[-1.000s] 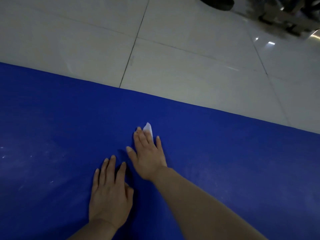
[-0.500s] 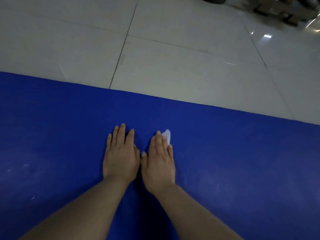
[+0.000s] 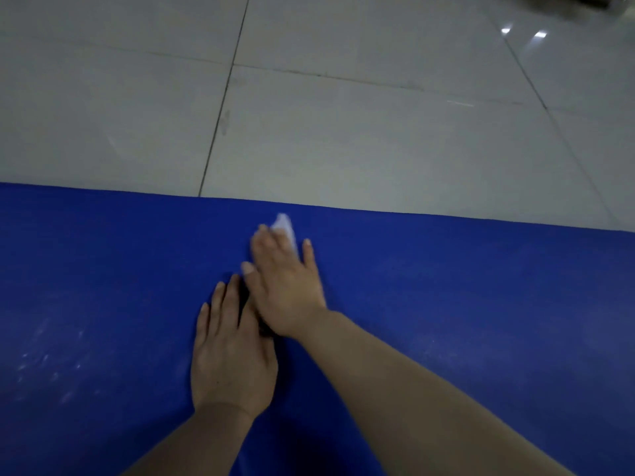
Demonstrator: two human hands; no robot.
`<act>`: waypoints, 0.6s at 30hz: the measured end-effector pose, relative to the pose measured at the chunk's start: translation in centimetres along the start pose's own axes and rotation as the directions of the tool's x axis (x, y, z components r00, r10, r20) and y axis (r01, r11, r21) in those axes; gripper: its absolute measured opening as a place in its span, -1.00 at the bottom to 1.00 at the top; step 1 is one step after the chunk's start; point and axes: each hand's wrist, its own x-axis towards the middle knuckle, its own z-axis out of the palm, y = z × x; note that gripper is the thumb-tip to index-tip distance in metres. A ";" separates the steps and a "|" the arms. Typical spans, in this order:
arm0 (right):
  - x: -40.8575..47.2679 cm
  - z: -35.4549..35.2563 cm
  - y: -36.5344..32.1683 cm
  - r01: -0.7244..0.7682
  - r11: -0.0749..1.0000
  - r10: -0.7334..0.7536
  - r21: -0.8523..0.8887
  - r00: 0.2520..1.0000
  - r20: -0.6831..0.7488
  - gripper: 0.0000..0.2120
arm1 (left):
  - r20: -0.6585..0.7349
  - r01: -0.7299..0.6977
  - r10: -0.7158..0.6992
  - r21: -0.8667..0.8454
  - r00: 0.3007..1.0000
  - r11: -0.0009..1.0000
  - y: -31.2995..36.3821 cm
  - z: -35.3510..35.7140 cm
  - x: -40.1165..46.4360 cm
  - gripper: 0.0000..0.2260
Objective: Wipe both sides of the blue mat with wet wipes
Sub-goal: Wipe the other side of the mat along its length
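- Filling the far half of the view, the tiled floor [image 3: 378, 132] is pale grey and glossy, cut into large squares by thin dark grout lines, with small light reflections at the upper right.
- Spread flat over the floor, the blue mat [image 3: 481, 321] covers the near half; its surface is matte and faintly grainy, its far edge straight, with pale whitish smudges at the lower left.
- The left hand [image 3: 232, 359] rests palm-down on the mat, fingers straight and close together, holding nothing.
- The right hand [image 3: 285, 290] lies just ahead of it, partly overlapping its fingertips, fingers extended and pressing flat; it is somewhat blurred.
- A white wet wipe [image 3: 284, 227], thin and crumpled, is pinned to the mat under the right fingers, one soft corner poking out near the mat's far edge.
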 end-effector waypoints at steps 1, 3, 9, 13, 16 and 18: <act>0.8 -0.1 -0.8 0.060 0.998 -0.060 0.001 0.997 0.040 -0.47 | -0.003 0.004 -0.004 0.003 1.000 1.000 0.0 -0.1 0.1 -0.49; 1.8 -0.8 0.5 0.070 0.992 -0.067 -0.103 0.997 0.031 -0.48 | -0.004 -0.006 0.006 0.006 1.000 1.000 -0.1 -0.1 0.2 -0.47; 0.2 -2.0 6.1 -0.421 0.905 0.408 -0.065 0.901 -0.148 -0.48 | -0.024 -0.026 0.026 0.007 0.999 1.000 0.0 -0.3 0.1 -0.50; 4.2 -0.7 -0.2 -0.098 0.995 0.097 -0.036 0.995 -0.024 -0.47 | -0.024 -0.043 0.043 0.002 0.999 0.999 -0.2 -0.3 0.2 -0.50; 5.5 -1.1 0.3 0.001 0.985 0.000 -0.175 1.000 0.001 -0.48 | -0.015 -0.031 0.031 0.009 0.999 0.999 -0.2 -0.5 0.2 -0.50; 4.8 -1.8 3.6 -0.041 0.962 0.032 -0.269 0.999 -0.037 -0.50 | -0.007 -0.013 0.013 0.024 1.000 1.000 0.0 -0.6 0.2 -0.48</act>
